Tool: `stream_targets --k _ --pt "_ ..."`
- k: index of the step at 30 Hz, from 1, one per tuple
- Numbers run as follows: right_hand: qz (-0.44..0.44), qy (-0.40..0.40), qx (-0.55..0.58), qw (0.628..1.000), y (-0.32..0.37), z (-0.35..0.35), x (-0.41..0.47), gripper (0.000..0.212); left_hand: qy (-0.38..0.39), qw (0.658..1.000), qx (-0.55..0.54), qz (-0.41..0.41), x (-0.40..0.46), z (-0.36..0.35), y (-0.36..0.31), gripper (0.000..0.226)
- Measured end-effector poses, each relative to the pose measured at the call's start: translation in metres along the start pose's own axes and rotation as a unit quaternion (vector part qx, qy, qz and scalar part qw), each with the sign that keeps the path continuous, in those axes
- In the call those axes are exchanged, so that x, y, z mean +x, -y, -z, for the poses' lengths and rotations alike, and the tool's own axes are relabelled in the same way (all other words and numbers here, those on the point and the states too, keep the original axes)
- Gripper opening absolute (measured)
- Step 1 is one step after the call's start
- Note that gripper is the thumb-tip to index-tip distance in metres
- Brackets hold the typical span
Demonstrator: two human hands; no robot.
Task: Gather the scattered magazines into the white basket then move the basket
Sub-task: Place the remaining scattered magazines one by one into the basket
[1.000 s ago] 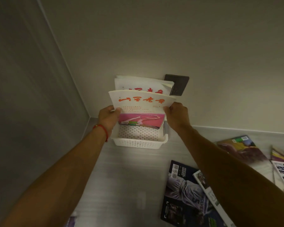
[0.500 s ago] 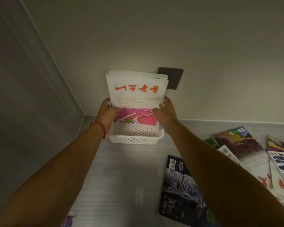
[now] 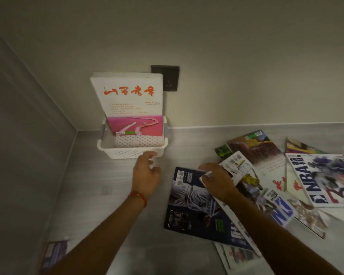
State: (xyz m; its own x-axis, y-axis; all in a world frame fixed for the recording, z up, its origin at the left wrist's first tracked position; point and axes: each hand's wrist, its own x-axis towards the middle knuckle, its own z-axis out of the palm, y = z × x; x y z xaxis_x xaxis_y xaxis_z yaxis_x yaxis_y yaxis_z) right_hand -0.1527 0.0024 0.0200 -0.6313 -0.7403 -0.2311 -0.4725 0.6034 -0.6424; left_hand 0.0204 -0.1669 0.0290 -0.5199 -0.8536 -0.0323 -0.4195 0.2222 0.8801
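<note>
The white basket point(image 3: 127, 153) stands on the grey counter against the back wall, near the left corner. A white magazine with red characters point(image 3: 127, 92) stands upright in it, leaning on the wall with others behind it. My left hand point(image 3: 146, 175) hovers just in front of the basket's near rim, its fingers relaxed and holding nothing. My right hand point(image 3: 216, 181) lies over the scattered pile and pinches the curled corner of a white-edged magazine point(image 3: 236, 163). That magazine overlaps a dark blue sports magazine point(image 3: 189, 205).
More magazines lie spread to the right, among them an NBA issue point(image 3: 321, 179) and a brown-covered one point(image 3: 254, 147). Another magazine point(image 3: 54, 253) lies at the lower left. A dark wall socket point(image 3: 167, 76) sits behind the basket. A side wall closes the left.
Both hands have let go of the red-lettered magazine, which now stands in the basket. They have drawn back, and the right hand has gone to the scattered pile.
</note>
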Motion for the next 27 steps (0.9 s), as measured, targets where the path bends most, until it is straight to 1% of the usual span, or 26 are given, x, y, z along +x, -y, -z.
stream_targets --k 2,5,7,9,10,11,13,14,16,18,20,21,24,25,27 --pt "-0.024 -0.013 -0.021 0.999 -0.035 0.011 -0.025 0.025 0.073 0.996 0.056 -0.016 -0.035 -0.034 -0.002 0.039" --pt "-0.063 -0.047 -0.025 0.997 -0.081 0.033 -0.055 0.014 0.180 0.978 0.093 -0.043 -0.072 -0.078 -0.010 0.030" --pt "-0.084 -0.093 -0.063 0.990 -0.112 0.050 -0.070 0.020 0.247 0.956 0.145 -0.066 -0.089 -0.104 -0.016 0.036" --pt "-0.124 -0.123 -0.088 0.981 -0.139 0.066 -0.081 0.030 0.288 0.940 0.168 -0.072 -0.102 -0.126 -0.023 0.046" --pt "-0.145 -0.111 -0.092 0.979 -0.152 0.073 -0.086 0.037 0.299 0.939 0.158 -0.063 -0.107 -0.136 -0.027 0.048" --pt "-0.161 -0.082 -0.088 0.979 -0.163 0.080 -0.089 0.047 0.304 0.940 0.145 -0.046 -0.111 -0.146 -0.032 0.048" --pt "-0.171 -0.027 -0.067 0.983 -0.180 0.089 -0.092 0.062 0.287 0.950 0.124 -0.007 -0.114 -0.163 -0.039 0.046" --pt "-0.170 -0.013 -0.066 0.983 -0.187 0.093 -0.092 0.066 0.275 0.954 0.117 0.016 -0.115 -0.170 -0.041 0.045" --pt "-0.162 -0.008 -0.093 0.982 -0.197 0.097 -0.089 0.076 0.257 0.960 0.095 0.062 -0.117 -0.180 -0.043 0.045" --pt "-0.163 -0.018 -0.093 0.982 -0.200 0.101 -0.082 0.083 0.247 0.961 0.078 0.097 -0.119 -0.184 -0.044 0.044" --pt "-0.184 -0.025 -0.075 0.980 -0.203 0.105 -0.074 0.076 0.238 0.962 0.064 0.115 -0.121 -0.185 -0.046 0.035" --pt "-0.191 -0.019 -0.057 0.980 -0.205 0.109 -0.071 0.066 0.237 0.963 0.059 0.117 -0.121 -0.185 -0.046 0.031" --pt "-0.174 0.022 0.057 0.983 -0.209 0.117 -0.066 0.019 0.248 0.959 0.043 0.131 -0.125 -0.180 -0.048 0.035" --pt "-0.161 0.043 0.081 0.983 -0.208 0.120 -0.067 0.012 0.250 0.956 0.033 0.146 -0.125 -0.178 -0.047 0.038" --pt "-0.120 0.070 0.115 0.984 -0.205 0.129 -0.070 0.014 0.252 0.951 0.028 0.176 -0.125 -0.171 -0.049 0.045"
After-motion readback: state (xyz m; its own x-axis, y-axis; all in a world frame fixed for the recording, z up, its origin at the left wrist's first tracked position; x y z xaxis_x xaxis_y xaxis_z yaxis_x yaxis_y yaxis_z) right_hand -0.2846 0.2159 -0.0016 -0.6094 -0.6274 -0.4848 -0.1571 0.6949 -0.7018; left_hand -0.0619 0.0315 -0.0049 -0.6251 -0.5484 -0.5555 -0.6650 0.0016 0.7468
